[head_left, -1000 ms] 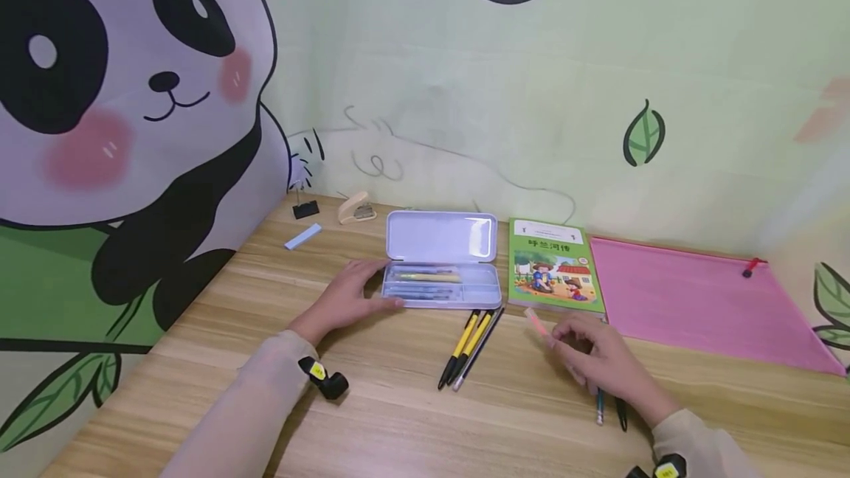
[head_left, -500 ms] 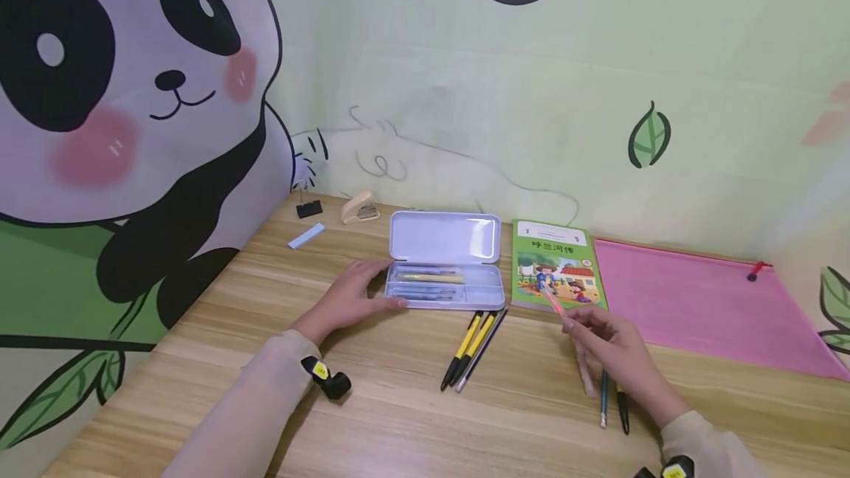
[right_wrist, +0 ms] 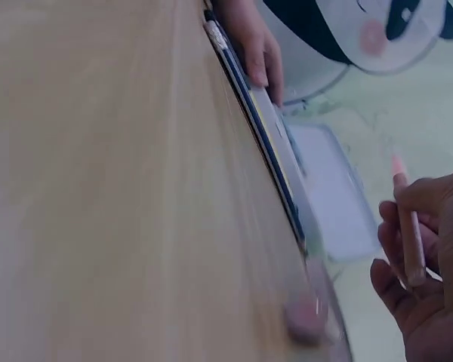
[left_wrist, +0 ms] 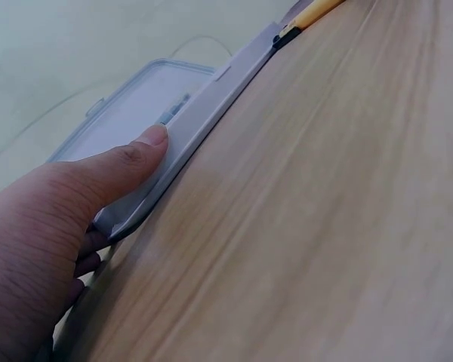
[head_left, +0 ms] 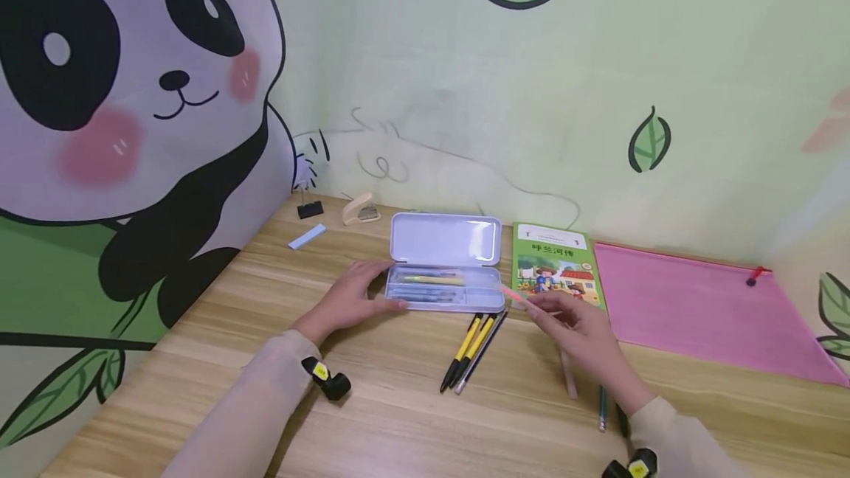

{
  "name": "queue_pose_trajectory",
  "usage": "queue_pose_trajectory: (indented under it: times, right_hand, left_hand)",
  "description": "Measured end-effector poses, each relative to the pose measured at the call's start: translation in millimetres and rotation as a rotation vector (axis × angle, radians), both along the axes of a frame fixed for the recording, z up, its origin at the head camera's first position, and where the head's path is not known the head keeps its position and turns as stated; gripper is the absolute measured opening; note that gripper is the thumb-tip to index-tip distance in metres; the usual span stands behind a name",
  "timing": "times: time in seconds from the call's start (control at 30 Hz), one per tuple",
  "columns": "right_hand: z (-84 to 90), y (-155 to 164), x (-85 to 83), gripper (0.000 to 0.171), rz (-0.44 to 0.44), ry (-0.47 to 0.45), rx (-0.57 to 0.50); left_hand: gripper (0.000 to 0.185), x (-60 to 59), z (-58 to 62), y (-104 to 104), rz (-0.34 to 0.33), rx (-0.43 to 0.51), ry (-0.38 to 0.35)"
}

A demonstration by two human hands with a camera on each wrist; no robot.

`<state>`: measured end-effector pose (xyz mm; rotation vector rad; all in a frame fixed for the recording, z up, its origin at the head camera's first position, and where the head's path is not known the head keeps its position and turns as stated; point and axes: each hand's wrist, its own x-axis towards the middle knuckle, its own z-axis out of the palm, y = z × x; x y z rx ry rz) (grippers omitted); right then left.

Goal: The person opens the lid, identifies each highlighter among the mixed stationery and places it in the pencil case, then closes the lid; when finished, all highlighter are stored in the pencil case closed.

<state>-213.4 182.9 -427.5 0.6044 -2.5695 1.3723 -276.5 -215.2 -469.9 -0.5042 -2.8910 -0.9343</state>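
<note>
While I watch from the head view, everything is placed against the pale lilac plastic pencil case [head_left: 443, 282], lying open with its lid up.

Left hand: my left hand [head_left: 352, 299] rests against the case's left end on the wooden surface [head_left: 398, 419]; the wrist view shows the thumb [left_wrist: 128, 162] pressed on its front edge and the other fingers tucked round the end, steadying it.

Right hand: my right hand [head_left: 579, 330] pinches a slim pink pencil [head_left: 514, 295] between thumb and fingertips, just off the case's right front corner.

Key relation: I judge the pencil's long axis runs from the hand up and left, tip aimed at the case's right end; the tray lies left of that tip, its length running crosswise to the pencil.

Nearer hand: the right, since it carries the pencil; the left is already on the case.

Loose pens: yellow-and-black pens [head_left: 468, 349] lie fanned just in front of the case; two dark ones [head_left: 602, 408] lie under my right wrist.

Right of the case: a green picture book [head_left: 556, 264], then a pink zip folder [head_left: 704, 308].
</note>
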Motion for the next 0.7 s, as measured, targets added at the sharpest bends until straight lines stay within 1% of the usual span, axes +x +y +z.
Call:
queue_pose_trajectory:
  times: [0.1, 0.2, 0.3, 0.37, 0.47, 0.7]
  right_hand:
    - [6.2, -22.4, -6.9, 0.022, 0.023, 0.039, 0.079]
    - [11.2, -43.3, -16.2, 0.018, 0.084, 0.094, 0.157]
    - [12.5, -63.5, -26.0, 0.015, 0.146, 0.142, 0.223]
    - [12.2, -76.3, -31.8, 0.015, 0.171, 0.167, 0.267]
    - [11.7, -94.4, -39.5, 0.015, 0.194, 0.198, 0.307]
    - [6.6, -127.3, -55.6, 0.015, 0.22, 0.24, 0.353]
  left_hand:
    - [0.103, 0.1, 0.1, -0.5, 0.002, 0.0, 0.0]
    - [0.103, 0.1, 0.8, -0.1, 0.002, -0.001, -0.003]
    - [0.103, 1.3, 2.0, 0.3, -0.001, -0.002, -0.005]
    - [0.103, 1.9, 3.0, 0.5, 0.0, -0.003, -0.008]
    - [0.102, 2.5, 4.5, 0.4, 0.003, 0.0, -0.01]
    - [0.102, 3.4, 5.0, -0.5, -0.003, 0.017, -0.002]
